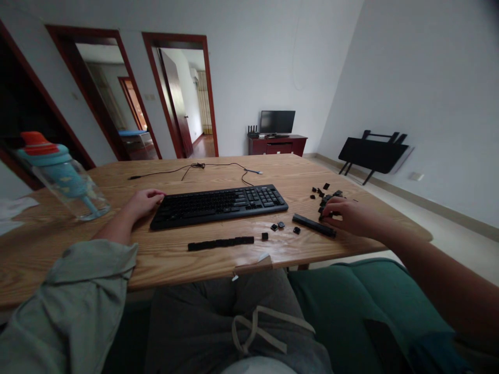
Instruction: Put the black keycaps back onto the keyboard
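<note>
A clear bottle [89,202] with a blue collar and red cap stands at the left side of the wooden table [163,267]. To its right, the left hand [142,204] rests on the tabletop, fingers bent together, fingertips at the upper left corner of the black keyboard [218,205]; whether they grip it cannot be determined. A thin black cable [218,164] lies behind the keyboard. In front, a straight row of black keycaps [220,243] lies near the table edge. A single keycap [265,236] sits just beyond its right end, followed by several loose keycaps [281,225] and a slanted black bar [314,225]. At far right, the right hand [345,210] reaches into a keycap pile [329,197], fingers narrowed; whether it holds a piece cannot be determined.
</note>
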`<state>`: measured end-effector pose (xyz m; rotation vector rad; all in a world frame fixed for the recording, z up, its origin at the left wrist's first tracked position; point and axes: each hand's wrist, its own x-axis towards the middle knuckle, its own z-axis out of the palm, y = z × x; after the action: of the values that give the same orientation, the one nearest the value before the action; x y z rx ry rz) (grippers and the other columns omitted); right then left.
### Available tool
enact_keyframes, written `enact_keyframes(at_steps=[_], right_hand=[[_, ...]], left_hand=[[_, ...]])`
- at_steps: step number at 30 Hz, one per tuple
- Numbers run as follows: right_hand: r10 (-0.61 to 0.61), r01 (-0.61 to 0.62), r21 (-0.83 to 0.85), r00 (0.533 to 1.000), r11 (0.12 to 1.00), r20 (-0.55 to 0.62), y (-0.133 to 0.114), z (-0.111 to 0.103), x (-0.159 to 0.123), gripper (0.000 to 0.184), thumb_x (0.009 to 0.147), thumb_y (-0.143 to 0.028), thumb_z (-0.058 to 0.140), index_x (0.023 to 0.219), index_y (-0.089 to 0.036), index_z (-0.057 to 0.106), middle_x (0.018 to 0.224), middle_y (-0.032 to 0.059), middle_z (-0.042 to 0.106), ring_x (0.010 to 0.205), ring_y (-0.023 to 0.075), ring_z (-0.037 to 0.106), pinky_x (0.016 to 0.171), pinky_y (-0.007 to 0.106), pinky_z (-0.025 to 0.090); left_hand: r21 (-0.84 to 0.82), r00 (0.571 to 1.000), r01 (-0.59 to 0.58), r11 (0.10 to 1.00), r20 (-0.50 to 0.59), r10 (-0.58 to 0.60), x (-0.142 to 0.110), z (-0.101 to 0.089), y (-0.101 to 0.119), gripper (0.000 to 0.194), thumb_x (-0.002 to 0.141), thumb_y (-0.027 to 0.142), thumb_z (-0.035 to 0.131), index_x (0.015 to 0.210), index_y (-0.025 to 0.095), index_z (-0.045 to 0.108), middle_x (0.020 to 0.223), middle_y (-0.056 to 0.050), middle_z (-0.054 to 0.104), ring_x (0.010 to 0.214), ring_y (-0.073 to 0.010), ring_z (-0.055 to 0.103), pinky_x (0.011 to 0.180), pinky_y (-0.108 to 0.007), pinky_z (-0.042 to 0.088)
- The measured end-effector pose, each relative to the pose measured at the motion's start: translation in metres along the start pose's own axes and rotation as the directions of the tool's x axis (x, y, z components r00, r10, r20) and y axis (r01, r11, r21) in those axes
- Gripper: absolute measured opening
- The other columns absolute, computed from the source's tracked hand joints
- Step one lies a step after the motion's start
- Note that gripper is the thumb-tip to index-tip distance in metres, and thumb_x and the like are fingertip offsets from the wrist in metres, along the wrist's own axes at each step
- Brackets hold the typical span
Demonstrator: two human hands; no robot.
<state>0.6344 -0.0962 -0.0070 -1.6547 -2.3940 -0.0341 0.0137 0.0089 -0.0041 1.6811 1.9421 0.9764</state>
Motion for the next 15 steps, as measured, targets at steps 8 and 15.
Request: enact_keyframes(at_steps=[8, 15], right_hand=[[0.148, -0.141, 0.179, 0.989, 0.974, -0.027, -0.025, -0.02, 0.01, 0.024, 0.081, -0.042, 0.062, 0.093, -0.023, 0.07, 0.078, 0.0069, 0.072, 0.067, 0.0208, 0.062, 0.061, 0.033, 0.044], [0.076, -0.111, 0.296, 0.989, 0.949, 0.127, -0.025, -0.005, 0.026, 0.03, 0.083, -0.049, 0.062, 0.09, -0.023, 0.076, 0.086, 0.0068, 0.076, 0.072, 0.0221, 0.066, 0.067, 0.034, 0.049]], left_hand=[[-0.005, 1.0, 0.025, 1.0, 0.008, -0.025, 0.001, 0.0, -0.002, 0.035, 0.069, 0.038, 0.064, 0.096, 0.015, 0.068, 0.073, -0.002, 0.065, 0.066, -0.0168, 0.054, 0.056, -0.025, 0.039], [-0.039, 1.0, 0.027, 0.999, -0.014, -0.028, -0.006, 0.0, 0.009, 0.029, 0.067, 0.036, 0.065, 0.087, 0.016, 0.068, 0.07, -0.001, 0.064, 0.064, -0.0164, 0.053, 0.058, -0.026, 0.041]])
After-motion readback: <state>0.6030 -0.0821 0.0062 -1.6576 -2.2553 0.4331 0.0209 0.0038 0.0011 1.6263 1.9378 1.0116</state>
